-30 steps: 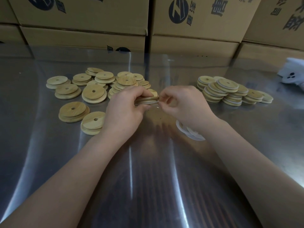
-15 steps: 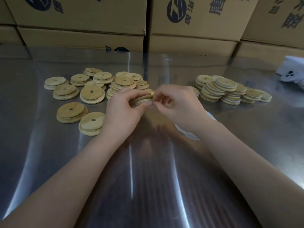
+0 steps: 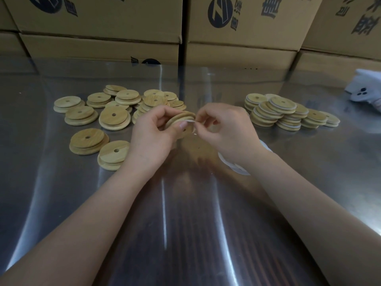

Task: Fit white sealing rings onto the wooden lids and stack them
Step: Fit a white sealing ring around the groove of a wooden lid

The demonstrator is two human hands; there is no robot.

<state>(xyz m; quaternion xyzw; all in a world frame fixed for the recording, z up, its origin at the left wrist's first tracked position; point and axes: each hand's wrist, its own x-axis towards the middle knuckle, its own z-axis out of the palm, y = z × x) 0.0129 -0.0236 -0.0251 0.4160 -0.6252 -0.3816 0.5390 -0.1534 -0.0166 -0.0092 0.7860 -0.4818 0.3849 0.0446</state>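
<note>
Steel table (image 3: 185, 223), cartons behind. Left hand (image 3: 152, 137) grips a wooden lid (image 3: 180, 118) above the table; right hand (image 3: 228, 131) pinches the white ring (image 3: 190, 120) at its rim. Fitting step. Next, probably: seat ring all round, add to the finished stacks (image 3: 276, 112).

Lid tipped up – ring now showing

A second ago my left hand (image 3: 151, 139) held the wooden lid (image 3: 179, 120) edge-on; it has since tilted it, face toward me, thumb laid across it. The white sealing ring (image 3: 190, 120) has come into sight at the rim – pinched by my right hand (image 3: 228, 131).
</note>
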